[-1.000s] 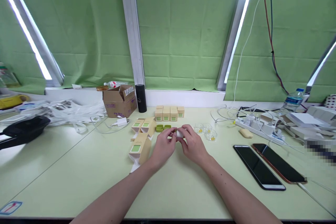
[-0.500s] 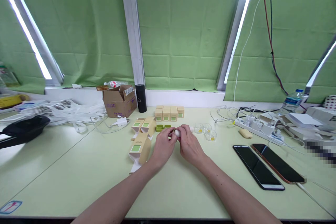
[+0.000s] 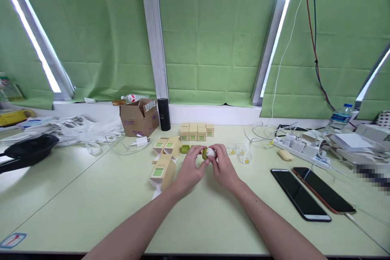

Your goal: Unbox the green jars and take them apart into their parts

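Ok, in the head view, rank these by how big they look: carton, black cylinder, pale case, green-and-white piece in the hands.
1. Carton
2. Black cylinder
3. Pale case and green-and-white piece: too alike to rank, the piece being partly hidden.

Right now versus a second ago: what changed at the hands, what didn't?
The small green-and-white piece now shows its green end, toward the left hand, beside the white; before, mostly white showed. Whether it turned or was just uncovered, I can't tell. Nothing visibly let go: that hand and the right hand are both still on it. The kraft boxes, clear containers and phones stayed put.
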### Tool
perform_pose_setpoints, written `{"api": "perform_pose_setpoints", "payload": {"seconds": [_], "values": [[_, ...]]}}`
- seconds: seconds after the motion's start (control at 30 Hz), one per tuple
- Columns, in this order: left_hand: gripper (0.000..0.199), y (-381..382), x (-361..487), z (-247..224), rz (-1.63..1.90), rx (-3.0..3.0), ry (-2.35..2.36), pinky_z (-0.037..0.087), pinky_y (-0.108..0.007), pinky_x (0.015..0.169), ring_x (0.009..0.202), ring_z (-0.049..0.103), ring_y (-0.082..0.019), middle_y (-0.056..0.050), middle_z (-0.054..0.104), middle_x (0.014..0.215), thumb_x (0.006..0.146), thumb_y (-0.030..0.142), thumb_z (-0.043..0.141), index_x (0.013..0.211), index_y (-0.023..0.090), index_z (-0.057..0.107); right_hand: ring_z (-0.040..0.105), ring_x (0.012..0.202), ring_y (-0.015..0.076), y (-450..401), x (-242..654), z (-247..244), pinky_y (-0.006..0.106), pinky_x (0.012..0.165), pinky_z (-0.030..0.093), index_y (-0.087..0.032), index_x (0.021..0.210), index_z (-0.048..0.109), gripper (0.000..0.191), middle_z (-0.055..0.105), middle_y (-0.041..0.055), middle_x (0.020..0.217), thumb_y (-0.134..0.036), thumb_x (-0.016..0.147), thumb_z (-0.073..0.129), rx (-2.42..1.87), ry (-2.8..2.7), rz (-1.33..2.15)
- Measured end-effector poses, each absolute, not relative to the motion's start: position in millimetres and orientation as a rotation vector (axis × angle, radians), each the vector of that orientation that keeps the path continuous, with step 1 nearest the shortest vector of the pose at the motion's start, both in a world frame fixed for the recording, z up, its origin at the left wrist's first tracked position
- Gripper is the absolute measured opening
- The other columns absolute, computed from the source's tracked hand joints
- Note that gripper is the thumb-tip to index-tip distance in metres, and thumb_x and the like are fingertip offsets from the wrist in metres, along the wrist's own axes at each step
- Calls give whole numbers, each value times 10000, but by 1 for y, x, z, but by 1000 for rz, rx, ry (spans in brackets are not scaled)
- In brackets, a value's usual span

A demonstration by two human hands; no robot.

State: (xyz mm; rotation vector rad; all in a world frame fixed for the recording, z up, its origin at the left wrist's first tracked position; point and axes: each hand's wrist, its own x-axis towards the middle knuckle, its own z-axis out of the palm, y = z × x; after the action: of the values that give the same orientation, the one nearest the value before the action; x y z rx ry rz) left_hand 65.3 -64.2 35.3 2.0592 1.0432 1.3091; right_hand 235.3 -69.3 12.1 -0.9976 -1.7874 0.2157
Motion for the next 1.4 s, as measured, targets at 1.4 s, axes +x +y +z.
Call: {"api": "perform_pose_setpoints", "payload": {"seconds": [1.4], "values": [[502, -53, 70, 32, 1579, 1393, 908, 527, -432, 1103, 1227, 673, -258, -160, 684, 1308, 865, 362, 726, 1296, 161, 568, 694, 892, 192, -70, 236, 36, 379, 847, 604, -261, 1084, 737, 479, 712, 9, 933, -352, 660, 942, -579, -922, 1314]]}}
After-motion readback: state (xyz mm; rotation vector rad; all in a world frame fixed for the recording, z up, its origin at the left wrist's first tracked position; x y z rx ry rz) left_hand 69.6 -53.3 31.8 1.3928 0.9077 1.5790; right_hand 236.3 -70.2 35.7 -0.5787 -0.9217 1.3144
